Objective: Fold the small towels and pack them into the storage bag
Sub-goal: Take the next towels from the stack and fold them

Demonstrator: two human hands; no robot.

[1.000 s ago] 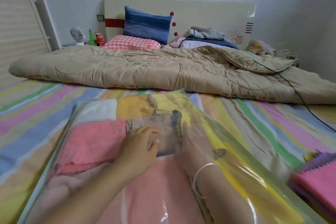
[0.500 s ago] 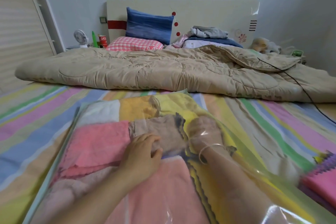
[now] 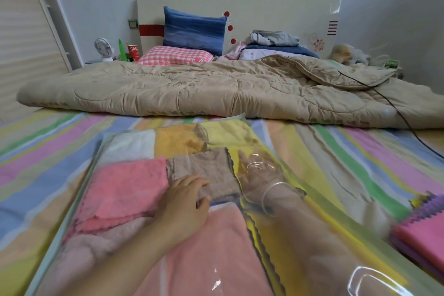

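Since half a second ago the right hand (image 3: 258, 170) has uncurled: its fingers now lie straight and spread, reaching further toward the far end of the storage bag (image 3: 319, 202). The brown towel (image 3: 209, 168) beside it lies flatter than before. The left hand (image 3: 185, 197) has barely shifted.

The left forearm comes in from the lower left and lies over the bag. That hand's fingers are bent over the near left corner of the brown towel with the thumb tucked against its near edge, pinching it. The right arm is inside the bag, seen through the clear plastic, palm down and holding nothing, a bangle (image 3: 271, 190) on the wrist.

The bag lies flat on the striped bed sheet (image 3: 360, 163). The brown towel sits in the middle of it, touching a pink towel (image 3: 127, 185) on its left, with white, orange and yellow towels beyond.

Glare and wrinkles in the plastic blur the right fingertips, and I cannot tell whether plastic lies between the left fingers and the brown towel. A stack of towels (image 3: 425, 230) at the right is cut off by the frame edge
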